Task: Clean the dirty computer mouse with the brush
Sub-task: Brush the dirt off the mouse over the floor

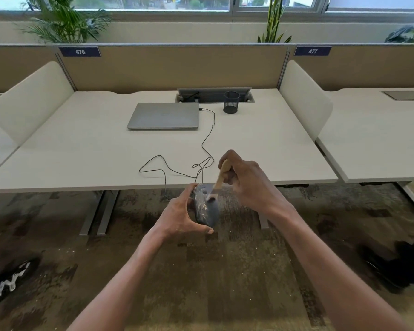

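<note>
While my left hand (179, 217) grips the dusty mouse (206, 209) off the surface's (261, 149) near edge, my right hand (246, 182) holds the brush (219, 181) against it.

Dark grey mouse (207, 211) w/ pale specks; tan brush (221, 176) handle.

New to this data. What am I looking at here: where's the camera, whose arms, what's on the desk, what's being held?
There is one picture, from a wide-angle camera worn on a person's head, looking forward and down. No robot: the two bare arms are the wearer's own. The left hand holds a dark computer mouse, speckled with pale dirt, out past the desk edge, over the carpet. The right hand grips a wooden-handled brush, bristles on the mouse. On the desk lie a closed laptop, a black mesh pen cup and the mouse's cable, which runs to the laptop.
</note>
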Motion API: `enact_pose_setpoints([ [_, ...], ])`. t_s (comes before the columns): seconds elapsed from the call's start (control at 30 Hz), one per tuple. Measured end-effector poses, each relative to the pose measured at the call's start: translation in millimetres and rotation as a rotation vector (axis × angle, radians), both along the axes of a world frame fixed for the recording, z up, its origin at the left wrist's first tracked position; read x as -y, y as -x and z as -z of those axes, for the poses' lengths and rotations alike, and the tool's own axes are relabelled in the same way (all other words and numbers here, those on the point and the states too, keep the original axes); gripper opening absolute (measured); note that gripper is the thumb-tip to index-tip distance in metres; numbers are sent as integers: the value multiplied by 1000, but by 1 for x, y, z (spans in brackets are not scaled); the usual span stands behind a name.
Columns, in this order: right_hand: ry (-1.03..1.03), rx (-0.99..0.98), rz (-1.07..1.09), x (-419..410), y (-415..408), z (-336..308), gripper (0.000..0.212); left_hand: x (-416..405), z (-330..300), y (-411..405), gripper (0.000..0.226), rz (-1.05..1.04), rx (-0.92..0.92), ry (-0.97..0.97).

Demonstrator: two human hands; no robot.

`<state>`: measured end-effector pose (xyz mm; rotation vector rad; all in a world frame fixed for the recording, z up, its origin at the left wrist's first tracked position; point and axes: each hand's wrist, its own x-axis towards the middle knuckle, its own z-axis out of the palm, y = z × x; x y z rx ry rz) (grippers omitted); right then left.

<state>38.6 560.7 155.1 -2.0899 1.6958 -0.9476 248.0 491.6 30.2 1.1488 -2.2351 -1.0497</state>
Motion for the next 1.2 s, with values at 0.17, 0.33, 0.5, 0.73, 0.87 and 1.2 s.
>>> enact_pose_setpoints([
  [0.17,43,10,58,-4,2,-3,30,0,1,0,135,-5,-4,3],
  [0.33,89,-49,57,-7,-6,1,29,-3,-1,2,133,-5,-35,-1],
  [0.5,26,-36,2,-28,-3,9,42,-7,-3,-2,126,-46,-92,-24],
  [0.73,136,64,72,-25,6,3,27,-6,-9,-1,128,-66,-77,-11],
  [0.87,123,88,64,-25,3,7,25,-5,-9,1,130,-83,-67,22],
  [1.2,54,119,49,-50,6,24,39,-4,-17,-7,127,-173,-107,14],
])
